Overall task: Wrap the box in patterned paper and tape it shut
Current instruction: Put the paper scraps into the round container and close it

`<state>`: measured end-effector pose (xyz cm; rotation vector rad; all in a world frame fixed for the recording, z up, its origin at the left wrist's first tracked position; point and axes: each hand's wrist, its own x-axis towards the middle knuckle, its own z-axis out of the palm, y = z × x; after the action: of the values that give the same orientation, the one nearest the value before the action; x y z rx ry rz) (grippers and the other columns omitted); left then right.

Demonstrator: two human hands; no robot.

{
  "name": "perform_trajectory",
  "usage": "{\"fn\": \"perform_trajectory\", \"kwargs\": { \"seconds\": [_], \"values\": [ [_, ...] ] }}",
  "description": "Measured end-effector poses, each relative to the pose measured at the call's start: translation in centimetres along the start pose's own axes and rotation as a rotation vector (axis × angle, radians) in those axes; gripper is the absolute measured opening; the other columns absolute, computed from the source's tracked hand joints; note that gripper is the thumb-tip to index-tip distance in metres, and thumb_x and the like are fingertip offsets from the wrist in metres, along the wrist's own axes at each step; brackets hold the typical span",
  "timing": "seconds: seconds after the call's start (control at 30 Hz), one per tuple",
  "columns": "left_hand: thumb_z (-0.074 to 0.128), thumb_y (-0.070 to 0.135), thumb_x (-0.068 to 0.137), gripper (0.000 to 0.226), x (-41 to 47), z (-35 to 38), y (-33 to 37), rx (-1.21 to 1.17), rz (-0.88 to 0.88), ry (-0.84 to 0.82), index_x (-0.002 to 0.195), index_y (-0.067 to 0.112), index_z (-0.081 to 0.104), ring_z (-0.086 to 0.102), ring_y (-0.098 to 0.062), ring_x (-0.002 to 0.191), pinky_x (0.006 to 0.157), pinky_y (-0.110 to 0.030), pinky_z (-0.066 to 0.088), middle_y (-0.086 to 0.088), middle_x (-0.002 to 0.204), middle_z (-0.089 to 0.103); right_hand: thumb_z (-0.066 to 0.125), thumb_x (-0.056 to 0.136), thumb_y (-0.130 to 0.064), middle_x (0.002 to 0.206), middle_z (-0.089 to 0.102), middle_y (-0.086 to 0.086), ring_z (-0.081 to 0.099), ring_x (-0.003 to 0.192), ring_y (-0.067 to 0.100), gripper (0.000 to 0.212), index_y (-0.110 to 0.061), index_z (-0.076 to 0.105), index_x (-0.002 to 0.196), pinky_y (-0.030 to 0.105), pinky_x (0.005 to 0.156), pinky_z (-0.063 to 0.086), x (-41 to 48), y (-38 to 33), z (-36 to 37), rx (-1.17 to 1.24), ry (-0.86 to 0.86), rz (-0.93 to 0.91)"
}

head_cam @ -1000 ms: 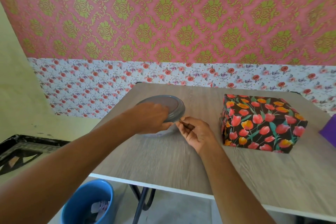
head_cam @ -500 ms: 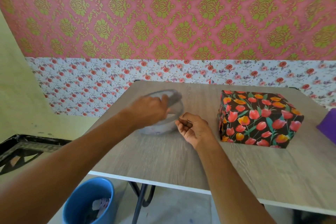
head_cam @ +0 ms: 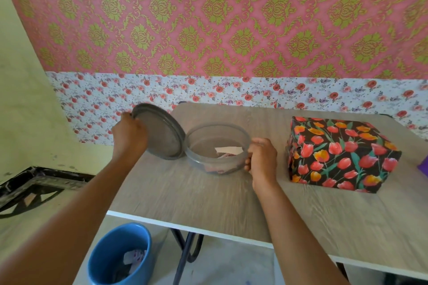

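The box (head_cam: 342, 152), fully covered in black paper printed with red and orange tulips, stands on the right of the wooden table (head_cam: 208, 196). A round clear plastic container (head_cam: 217, 148) sits left of it, open, with scraps of paper inside. My left hand (head_cam: 129, 134) grips the grey round lid (head_cam: 159, 134) by its upper left rim and holds it tilted up beside the container. My right hand (head_cam: 261, 157) curls against the container's right wall, fingers bent; what it pinches is hidden.
A blue bin (head_cam: 118, 257) with paper scraps stands on the floor under the table's near-left corner. A purple object (head_cam: 423, 164) shows at the right edge. Patterned wallpaper backs the table. A black metal frame (head_cam: 34, 183) lies at the left.
My left hand has lifted the grey lid off the container and swung it up to the left. My right hand has moved from the container's front to its right side.
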<state>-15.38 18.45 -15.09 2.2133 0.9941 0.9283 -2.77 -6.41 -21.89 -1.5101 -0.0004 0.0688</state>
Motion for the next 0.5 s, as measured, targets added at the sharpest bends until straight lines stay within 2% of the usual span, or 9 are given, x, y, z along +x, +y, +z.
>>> {"fn": "perform_trajectory", "kwargs": {
  "seconds": [0.03,0.1,0.13,0.2,0.27,0.33,0.4,0.5],
  "values": [
    [0.034,0.010,0.107,0.035,-0.2,-0.1,-0.9,0.013,-0.045,-0.014,0.134,-0.007,0.047,0.046,-0.017,0.065,0.046,-0.025,0.035,-0.028,0.116,0.058,0.052,0.083,-0.022,0.095,0.070,0.003,0.067,0.081,0.024,0.023,-0.027,0.066,0.100,0.042,0.073,0.057,-0.1,0.0,-0.1,-0.081,0.034,-0.068],
    [0.038,0.006,0.105,0.031,-0.7,0.3,-2.5,0.038,-0.110,-0.062,0.126,-0.012,0.052,0.048,-0.018,0.061,0.040,-0.024,0.038,-0.031,0.112,0.060,0.054,0.092,-0.031,0.112,0.068,0.001,0.063,0.104,0.024,0.029,-0.020,0.067,0.115,0.037,0.086,0.049,0.0,0.2,-0.3,-0.224,0.068,-0.167],
    [0.041,0.004,0.103,0.029,-0.9,0.5,-3.3,0.038,-0.135,-0.095,0.122,-0.012,0.056,0.053,-0.020,0.060,0.037,-0.024,0.040,-0.031,0.107,0.063,0.056,0.096,-0.033,0.122,0.065,0.005,0.059,0.110,0.024,0.037,-0.014,0.063,0.127,0.033,0.087,0.045,0.1,0.3,-0.4,-0.308,0.071,-0.202],
    [0.050,0.001,0.100,0.022,-1.6,0.5,-4.8,0.018,-0.178,-0.159,0.115,-0.011,0.060,0.064,-0.024,0.056,0.036,-0.021,0.046,-0.026,0.092,0.067,0.062,0.094,-0.037,0.134,0.050,0.014,0.048,0.109,0.024,0.052,-0.014,0.053,0.139,0.032,0.083,0.040,-0.1,0.5,-0.4,-0.481,0.070,-0.233],
    [0.057,0.002,0.096,0.015,-2.2,0.7,-5.9,-0.019,-0.243,-0.207,0.107,-0.007,0.062,0.068,-0.023,0.049,0.040,-0.022,0.051,-0.022,0.083,0.069,0.071,0.085,-0.039,0.136,0.038,0.015,0.041,0.115,0.031,0.063,-0.020,0.047,0.140,0.038,0.086,0.047,-0.5,0.1,-0.3,-0.695,0.108,-0.301],
    [0.061,0.004,0.094,0.012,-2.4,0.8,-6.7,-0.044,-0.283,-0.226,0.101,-0.006,0.063,0.069,-0.024,0.047,0.048,-0.028,0.057,-0.021,0.075,0.070,0.077,0.079,-0.037,0.137,0.033,0.012,0.035,0.124,0.036,0.068,-0.027,0.045,0.138,0.046,0.090,0.046,-0.4,-1.2,-0.3,-0.897,0.114,-0.422],
    [0.062,0.006,0.093,0.012,-2.4,1.0,-7.0,-0.054,-0.293,-0.219,0.097,-0.005,0.065,0.070,-0.027,0.051,0.054,-0.032,0.059,-0.020,0.071,0.070,0.078,0.079,-0.027,0.133,0.037,0.008,0.037,0.125,0.032,0.062,-0.030,0.051,0.134,0.048,0.092,0.042,0.2,-3.1,0.0,-1.064,-0.013,-0.536],
    [0.062,0.009,0.093,0.011,-2.7,1.0,-6.6,-0.043,-0.291,-0.217,0.092,-0.002,0.062,0.068,-0.024,0.049,0.050,-0.028,0.054,-0.019,0.071,0.070,0.073,0.085,-0.013,0.127,0.049,0.004,0.045,0.123,0.028,0.041,-0.028,0.064,0.122,0.049,0.098,0.038,1.2,-5.3,1.3,-1.244,-0.341,-0.557]
  ]
}}
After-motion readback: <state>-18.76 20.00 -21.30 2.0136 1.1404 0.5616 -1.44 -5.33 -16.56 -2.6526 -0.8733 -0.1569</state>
